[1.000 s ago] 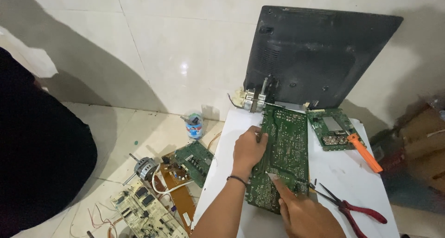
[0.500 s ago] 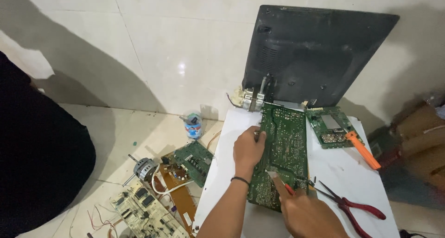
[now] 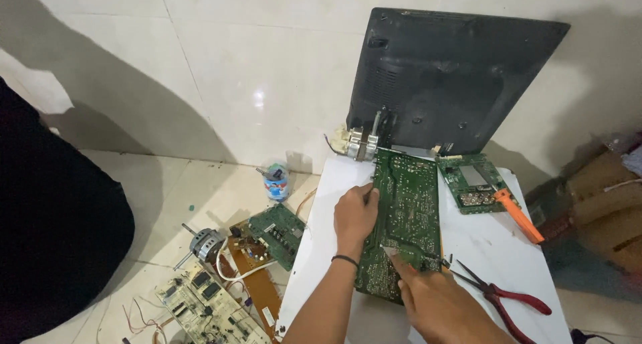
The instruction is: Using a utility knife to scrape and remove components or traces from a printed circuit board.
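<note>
Casing first: a dark monitor back panel point(image 3: 455, 83) leans against the tiled wall at twelve o'clock, its foot on the white counter point(image 3: 508, 250). Lying lengthwise along the counter's middle is the long green circuit board point(image 3: 404, 217), solder side up. At two o'clock from it sits a smaller green board point(image 3: 473, 183), with an orange-handled tool point(image 3: 518, 215) at that board's four o'clock and red-handled pliers point(image 3: 505, 297) at the long board's five o'clock. The left hand point(image 3: 354, 217) presses down flat on the long board's nine o'clock edge, fingers curled over the rim, gripping nothing else. The right hand point(image 3: 435, 304), at six o'clock, is closed around a thin metal tool point(image 3: 401, 257), whose tip touches the solder face. Working well here, I judge, means keeping the left palm firm so the board cannot skate, and steering the tip onto a single joint with light pressure. Against the picture half a second back, both hands and the board sit in much the same places; the view has barely shifted.
</note>
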